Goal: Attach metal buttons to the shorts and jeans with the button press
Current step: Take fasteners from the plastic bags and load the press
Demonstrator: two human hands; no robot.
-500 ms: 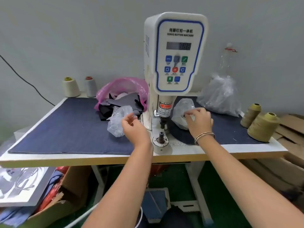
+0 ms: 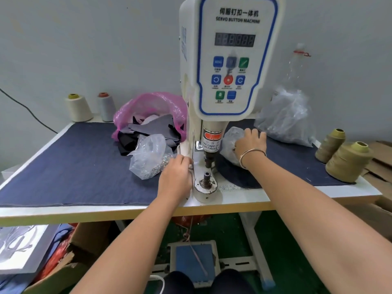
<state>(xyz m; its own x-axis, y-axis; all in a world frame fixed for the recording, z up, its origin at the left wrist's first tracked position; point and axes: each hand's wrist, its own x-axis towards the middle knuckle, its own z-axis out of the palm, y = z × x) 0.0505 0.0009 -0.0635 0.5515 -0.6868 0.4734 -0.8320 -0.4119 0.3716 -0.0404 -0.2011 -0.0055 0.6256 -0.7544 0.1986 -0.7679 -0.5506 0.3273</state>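
Both forearms reach forward, flanking the button press (image 2: 214, 115). The left hand (image 2: 175, 177), fingers curled, touches the left clear bag of metal buttons (image 2: 148, 155). The right hand (image 2: 250, 145) rests spread-fingered on the right clear bag (image 2: 230, 141).

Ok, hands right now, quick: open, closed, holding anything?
Left hand: by the press base, grip cannot be told.
Right hand: fingers in the clear bag, grip cannot be told.

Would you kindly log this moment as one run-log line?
left hand: beside clear button bag | right hand: on second clear bag | button press die: bare | garment: none loaded
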